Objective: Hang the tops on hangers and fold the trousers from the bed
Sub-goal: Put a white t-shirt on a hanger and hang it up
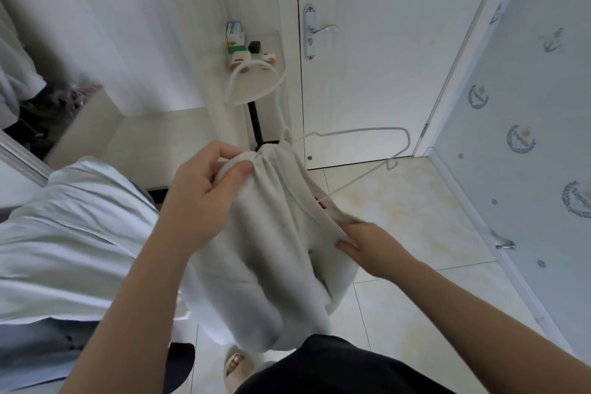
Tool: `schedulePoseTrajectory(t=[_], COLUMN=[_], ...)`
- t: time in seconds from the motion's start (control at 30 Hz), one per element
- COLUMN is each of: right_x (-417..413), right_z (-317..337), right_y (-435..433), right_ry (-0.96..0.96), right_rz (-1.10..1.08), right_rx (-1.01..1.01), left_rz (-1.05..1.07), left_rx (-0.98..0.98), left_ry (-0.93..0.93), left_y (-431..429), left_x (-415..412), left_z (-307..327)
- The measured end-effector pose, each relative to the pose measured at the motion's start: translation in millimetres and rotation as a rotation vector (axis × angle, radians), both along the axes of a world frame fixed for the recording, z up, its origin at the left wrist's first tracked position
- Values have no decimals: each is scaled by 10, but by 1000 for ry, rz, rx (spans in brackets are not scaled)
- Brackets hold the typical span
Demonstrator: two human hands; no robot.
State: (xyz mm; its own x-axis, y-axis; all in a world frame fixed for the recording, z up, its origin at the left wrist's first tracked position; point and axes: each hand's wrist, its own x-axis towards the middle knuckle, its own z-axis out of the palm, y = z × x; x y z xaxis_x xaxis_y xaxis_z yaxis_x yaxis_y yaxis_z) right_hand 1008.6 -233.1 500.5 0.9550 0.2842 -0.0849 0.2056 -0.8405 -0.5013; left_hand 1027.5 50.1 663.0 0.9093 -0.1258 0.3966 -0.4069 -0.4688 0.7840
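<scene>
A pale grey hooded top [271, 249] with drawstrings hangs in front of me above the floor. My left hand [204, 189] pinches the bunched fabric at its upper end between thumb and fingers. My right hand [371, 246] grips the garment's edge lower on the right. A thin white wire hanger [367, 150] sticks out to the right, one end running into the fabric near a small red label. Light blue clothing [64, 233] lies on the bed at the left.
A white door [367, 57] with a metal handle [323, 29] stands ahead. A small round side table [256, 86] holds boxes, chargers and a white cable. Patterned wall at the right, tiled floor [415, 313] below, an open wardrobe at the far left.
</scene>
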Motion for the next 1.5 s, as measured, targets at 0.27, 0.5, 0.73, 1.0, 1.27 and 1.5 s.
schedulePoseTrajectory(t=[0.27,0.5,0.73,1.0,1.27,1.5], right_x=[135,198,5,-38,-15,-28], right_z=[62,840,1639,1833,1963,2034], right_y=[-530,-618,116,306,-83,-107], right_ry=[-241,-140,-246,-171,-18,73], right_rz=[118,97,261,-132,-88,-36], right_rx=[-424,-45,323,672,455,443], left_rz=[-102,-144,-344,-146,-61,-104], left_rx=[151,279,231,313,358,381], left_ry=[108,260,281,26,9,9], left_y=[446,670,211,282,457,489], left_x=[-1,17,-62,42,88,80], left_z=[34,-35,13,-50,-278,-278])
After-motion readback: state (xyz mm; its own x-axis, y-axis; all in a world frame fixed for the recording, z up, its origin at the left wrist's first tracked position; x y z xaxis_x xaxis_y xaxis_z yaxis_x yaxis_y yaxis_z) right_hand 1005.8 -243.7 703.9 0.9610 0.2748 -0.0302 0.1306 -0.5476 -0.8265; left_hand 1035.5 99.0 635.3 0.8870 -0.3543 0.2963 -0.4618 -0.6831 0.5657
